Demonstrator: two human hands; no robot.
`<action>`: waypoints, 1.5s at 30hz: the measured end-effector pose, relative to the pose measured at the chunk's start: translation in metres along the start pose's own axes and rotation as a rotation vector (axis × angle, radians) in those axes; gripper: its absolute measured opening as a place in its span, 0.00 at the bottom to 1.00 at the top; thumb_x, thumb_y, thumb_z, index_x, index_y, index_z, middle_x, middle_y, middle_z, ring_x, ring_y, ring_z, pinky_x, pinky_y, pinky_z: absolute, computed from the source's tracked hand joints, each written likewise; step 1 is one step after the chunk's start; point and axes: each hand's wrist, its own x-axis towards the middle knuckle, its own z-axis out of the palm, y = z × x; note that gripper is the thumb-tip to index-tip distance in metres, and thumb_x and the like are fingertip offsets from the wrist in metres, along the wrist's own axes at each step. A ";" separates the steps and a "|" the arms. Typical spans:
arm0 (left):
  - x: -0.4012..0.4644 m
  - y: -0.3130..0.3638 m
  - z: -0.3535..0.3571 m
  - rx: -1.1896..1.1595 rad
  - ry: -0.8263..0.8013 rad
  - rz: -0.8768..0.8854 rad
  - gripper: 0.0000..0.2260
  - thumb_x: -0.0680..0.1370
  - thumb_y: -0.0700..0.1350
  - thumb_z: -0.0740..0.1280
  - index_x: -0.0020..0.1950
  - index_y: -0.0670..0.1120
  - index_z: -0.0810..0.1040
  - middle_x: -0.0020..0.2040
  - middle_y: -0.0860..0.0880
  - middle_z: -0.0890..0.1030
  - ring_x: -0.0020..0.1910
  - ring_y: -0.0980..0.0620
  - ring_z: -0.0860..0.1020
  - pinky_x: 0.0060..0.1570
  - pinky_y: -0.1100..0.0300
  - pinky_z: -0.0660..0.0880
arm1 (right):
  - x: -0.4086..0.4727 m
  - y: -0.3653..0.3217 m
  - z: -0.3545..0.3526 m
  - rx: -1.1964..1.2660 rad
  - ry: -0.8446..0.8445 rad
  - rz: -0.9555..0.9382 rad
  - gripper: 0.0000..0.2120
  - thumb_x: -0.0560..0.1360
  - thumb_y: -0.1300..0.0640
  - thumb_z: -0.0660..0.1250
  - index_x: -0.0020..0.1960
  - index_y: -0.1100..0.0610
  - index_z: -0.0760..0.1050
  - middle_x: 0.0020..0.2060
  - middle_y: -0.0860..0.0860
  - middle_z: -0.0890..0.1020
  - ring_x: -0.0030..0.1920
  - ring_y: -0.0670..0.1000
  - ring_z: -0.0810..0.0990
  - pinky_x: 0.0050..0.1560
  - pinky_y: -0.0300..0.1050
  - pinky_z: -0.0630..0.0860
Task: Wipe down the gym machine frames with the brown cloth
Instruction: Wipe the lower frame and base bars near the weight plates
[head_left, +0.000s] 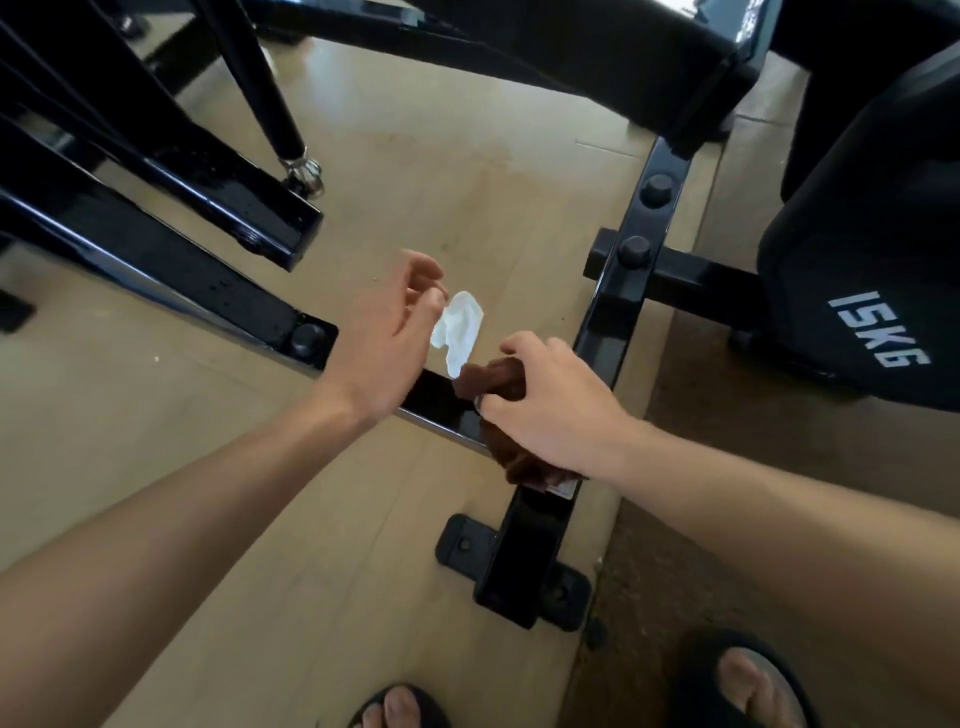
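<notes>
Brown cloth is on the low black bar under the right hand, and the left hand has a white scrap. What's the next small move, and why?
Probably slide the brown cloth along the black floor bar toward the bolt cap. The right hand grips it bunched against the bar near the cross-member joint, and the bare stretch lies that way. The left hand, pinching the white scrap, hovers over that stretch and should lift clear first.

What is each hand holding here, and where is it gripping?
The right hand grips the bunched middle of the brown cloth on the black frame bar. The left hand pinches a small white scrap by its upper edge.
</notes>
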 end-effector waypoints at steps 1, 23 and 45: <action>-0.008 0.002 0.002 0.061 -0.033 0.019 0.07 0.83 0.48 0.59 0.61 0.53 0.71 0.54 0.58 0.79 0.54 0.64 0.77 0.53 0.68 0.73 | 0.002 0.000 -0.006 0.033 -0.043 0.021 0.28 0.76 0.45 0.69 0.73 0.48 0.66 0.59 0.49 0.74 0.56 0.51 0.76 0.56 0.49 0.78; -0.043 0.024 0.012 -0.020 -0.348 -0.514 0.34 0.62 0.46 0.79 0.62 0.57 0.65 0.50 0.50 0.81 0.45 0.54 0.84 0.46 0.48 0.84 | 0.005 0.017 -0.018 0.491 -0.141 0.233 0.28 0.76 0.47 0.69 0.73 0.46 0.65 0.53 0.49 0.82 0.45 0.50 0.86 0.52 0.52 0.84; -0.017 0.042 -0.016 -0.091 -0.500 -0.609 0.25 0.64 0.52 0.66 0.57 0.40 0.75 0.51 0.45 0.78 0.52 0.48 0.77 0.56 0.51 0.70 | 0.005 0.008 -0.026 0.576 -0.315 -0.087 0.08 0.74 0.52 0.77 0.37 0.45 0.82 0.33 0.42 0.84 0.35 0.40 0.84 0.34 0.33 0.77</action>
